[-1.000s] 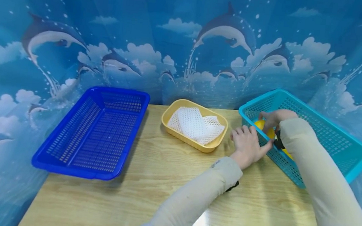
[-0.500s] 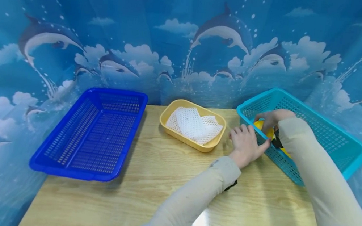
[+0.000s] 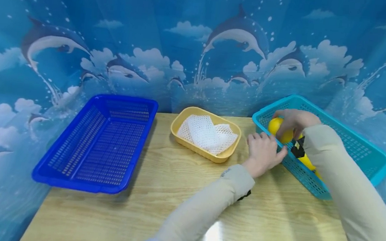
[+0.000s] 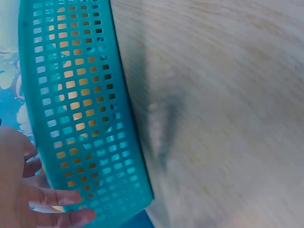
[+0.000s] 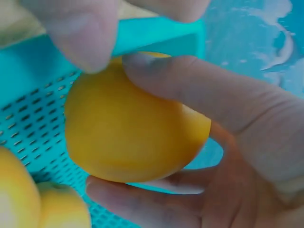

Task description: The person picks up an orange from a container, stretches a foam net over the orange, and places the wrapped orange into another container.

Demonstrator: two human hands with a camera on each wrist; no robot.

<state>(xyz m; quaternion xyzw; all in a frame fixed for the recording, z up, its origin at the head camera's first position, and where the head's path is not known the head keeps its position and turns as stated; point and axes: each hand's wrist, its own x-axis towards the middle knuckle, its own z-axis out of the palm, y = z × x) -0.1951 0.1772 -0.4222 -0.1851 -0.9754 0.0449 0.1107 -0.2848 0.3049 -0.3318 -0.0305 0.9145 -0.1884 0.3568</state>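
Observation:
My right hand (image 3: 296,118) is over the near left corner of the turquoise basket (image 3: 351,139), holding a smooth yellow lemon-like fruit (image 5: 128,128) between thumb and fingers. More yellow fruits (image 5: 14,190) lie below it in the basket, one partly visible as an elongated yellow fruit (image 3: 307,161) beside my sleeve. My left hand (image 3: 262,152) is at the basket's near left wall, fingers mostly straight and nothing gripped. In the left wrist view its fingers (image 4: 57,219) overlap the perforated wall. Fingertips at the top of the right wrist view overlap the fruit; whose they are I cannot tell.
A small yellow tray (image 3: 222,157) with folded white netting (image 3: 205,133) stands left of my left hand. Further left is a blue basket (image 3: 106,147). All stand on a wooden table (image 3: 171,196) in front of a dolphin-print curtain (image 3: 187,38).
My right hand has risen a little, bringing the yellow fruit up nearer the basket's rim, so more yellow shows beneath it. The left hand has stayed nearly in place.

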